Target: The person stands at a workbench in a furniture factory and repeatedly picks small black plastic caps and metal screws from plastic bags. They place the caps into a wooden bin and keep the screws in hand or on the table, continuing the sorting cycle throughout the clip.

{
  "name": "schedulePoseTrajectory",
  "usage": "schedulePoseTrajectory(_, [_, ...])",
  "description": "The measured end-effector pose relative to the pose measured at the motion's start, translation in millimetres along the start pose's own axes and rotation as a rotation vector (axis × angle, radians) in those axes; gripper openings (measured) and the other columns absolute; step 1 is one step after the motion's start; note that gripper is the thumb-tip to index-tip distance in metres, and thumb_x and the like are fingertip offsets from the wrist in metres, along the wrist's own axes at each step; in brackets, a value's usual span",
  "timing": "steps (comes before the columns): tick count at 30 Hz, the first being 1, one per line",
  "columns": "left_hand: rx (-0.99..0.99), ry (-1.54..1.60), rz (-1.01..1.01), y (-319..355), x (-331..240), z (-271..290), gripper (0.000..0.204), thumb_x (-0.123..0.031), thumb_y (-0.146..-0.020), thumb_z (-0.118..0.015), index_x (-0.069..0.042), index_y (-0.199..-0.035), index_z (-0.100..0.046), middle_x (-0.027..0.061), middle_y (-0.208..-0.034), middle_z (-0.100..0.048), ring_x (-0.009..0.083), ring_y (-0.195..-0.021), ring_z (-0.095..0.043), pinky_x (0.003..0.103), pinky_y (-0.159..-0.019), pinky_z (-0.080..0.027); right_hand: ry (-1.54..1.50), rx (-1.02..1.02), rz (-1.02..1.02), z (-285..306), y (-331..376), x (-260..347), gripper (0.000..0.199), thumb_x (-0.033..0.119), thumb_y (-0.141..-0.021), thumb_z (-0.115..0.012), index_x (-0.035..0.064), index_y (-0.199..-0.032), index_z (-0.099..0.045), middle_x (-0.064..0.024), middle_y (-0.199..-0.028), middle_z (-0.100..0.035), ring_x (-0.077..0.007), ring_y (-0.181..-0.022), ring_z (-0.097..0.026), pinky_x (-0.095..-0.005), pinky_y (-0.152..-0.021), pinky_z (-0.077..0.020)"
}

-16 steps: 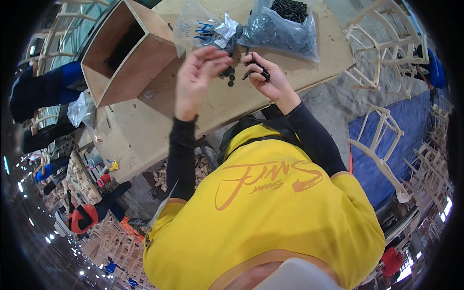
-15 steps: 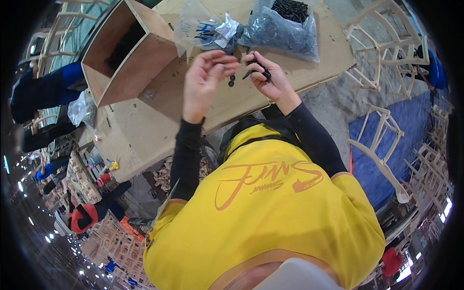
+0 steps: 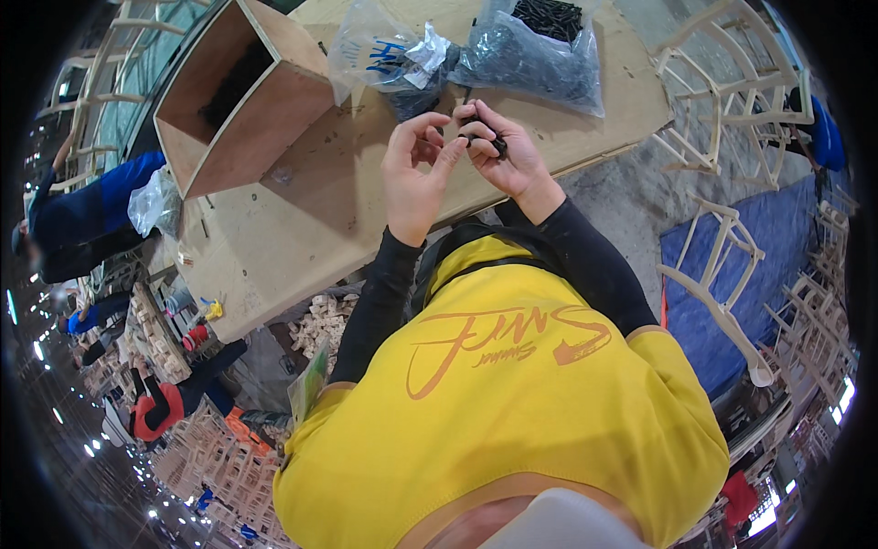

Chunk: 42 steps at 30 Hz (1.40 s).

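My right hand (image 3: 514,157) is closed around a few small black bolts (image 3: 498,145), their ends showing between the fingers. Right beside it, my left hand (image 3: 416,169) has its fingers curled and its thumb tip close to a black end of one piece; whatever lies between its fingertips is too small to make out. Both hands hover above the near part of the plywood tabletop (image 3: 311,220). Beyond them lie a clear plastic bag of dark small parts (image 3: 416,96) with blue marks and an opened bag (image 3: 540,78) with black bolts (image 3: 549,18).
An open-fronted plywood box (image 3: 274,119) with dark contents stands at the left of the table. Another clear bag (image 3: 155,203) lies near the left edge. Pale wooden chair frames (image 3: 713,256) stand to the right, by a blue sheet (image 3: 732,311). Other people work at left.
My left hand has moved right and slightly down, from apart to right beside my right hand. The right hand has turned slightly, keeping the black bolts. A person at left has shifted.
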<state>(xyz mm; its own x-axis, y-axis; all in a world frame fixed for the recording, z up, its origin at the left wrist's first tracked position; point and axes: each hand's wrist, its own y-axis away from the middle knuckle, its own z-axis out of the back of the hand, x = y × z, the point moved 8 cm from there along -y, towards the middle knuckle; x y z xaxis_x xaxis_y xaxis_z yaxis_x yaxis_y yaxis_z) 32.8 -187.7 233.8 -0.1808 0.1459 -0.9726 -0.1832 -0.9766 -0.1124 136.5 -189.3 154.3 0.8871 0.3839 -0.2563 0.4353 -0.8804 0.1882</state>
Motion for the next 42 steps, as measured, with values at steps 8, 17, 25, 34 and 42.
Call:
schedulePoseTrajectory(8, [-0.048, -0.353, -0.309, -6, -30, 8, 0.009, -0.010, -0.084, -0.072, -0.003, -0.087, -0.067, 0.0036, -0.077, -0.060, 0.0095, -0.063, -0.054, 0.024, -0.057, -0.044, 0.146, -0.159, 0.029, 22, 4, -3, 0.021, 0.020, -0.100, -0.048, 0.0013, -0.109, -0.050, -0.0108, -0.115, -0.059, -0.0163, -0.094, -0.061, -0.0207, -0.057, -0.0480])
schedulePoseTrajectory(17, [-0.723, -0.653, -0.598, -85, -86, 179, 0.018, -0.017, -0.086, -0.072, -0.001, -0.095, -0.069, 0.0041, -0.081, -0.068, 0.0094, -0.066, -0.059, 0.023, -0.060, -0.048, 0.375, -0.271, 0.062, 51, 4, 21, 0.026, 0.002, -0.095, -0.044, -0.0015, -0.120, -0.045, -0.0249, -0.125, -0.054, -0.0319, -0.113, -0.058, -0.0330, -0.089, -0.0553])
schedulePoseTrajectory(25, [-0.231, -0.577, -0.310, -73, 25, 99, 0.014, -0.011, -0.083, -0.069, -0.005, -0.095, -0.068, 0.0070, -0.084, -0.063, 0.0144, -0.066, -0.056, 0.028, -0.061, -0.047, 0.691, -0.299, 0.130, 58, 9, 48, 0.025, 0.010, -0.097, -0.051, -0.0007, -0.119, -0.046, -0.0234, -0.125, -0.056, -0.0238, -0.107, -0.063, -0.0254, -0.084, -0.0568])
schedulePoseTrajectory(34, [0.137, -0.590, -0.042, 9, 182, -6, 0.022, -0.006, -0.079, -0.071, -0.003, -0.098, -0.061, 0.0096, -0.085, -0.057, 0.0225, -0.071, -0.059, 0.032, -0.066, -0.050, 0.936, -0.349, 0.106, 82, 8, 57, 0.023, 0.020, -0.097, -0.055, 0.0064, -0.116, -0.053, -0.0048, -0.100, -0.065, -0.0084, -0.076, -0.059, -0.0202, -0.060, -0.0483])
schedulePoseTrajectory(42, [0.079, -0.146, 0.297, 1, 199, 8, 0.015, -0.008, -0.084, -0.070, 0.000, -0.095, -0.066, 0.0053, -0.082, -0.066, 0.0117, -0.072, -0.062, 0.026, -0.068, -0.051, 0.923, -0.265, 0.119, 71, 5, 49, 0.024, 0.018, -0.096, -0.058, 0.0093, -0.118, -0.053, -0.0019, -0.101, -0.064, -0.0090, -0.083, -0.057, -0.0227, -0.071, -0.0476])
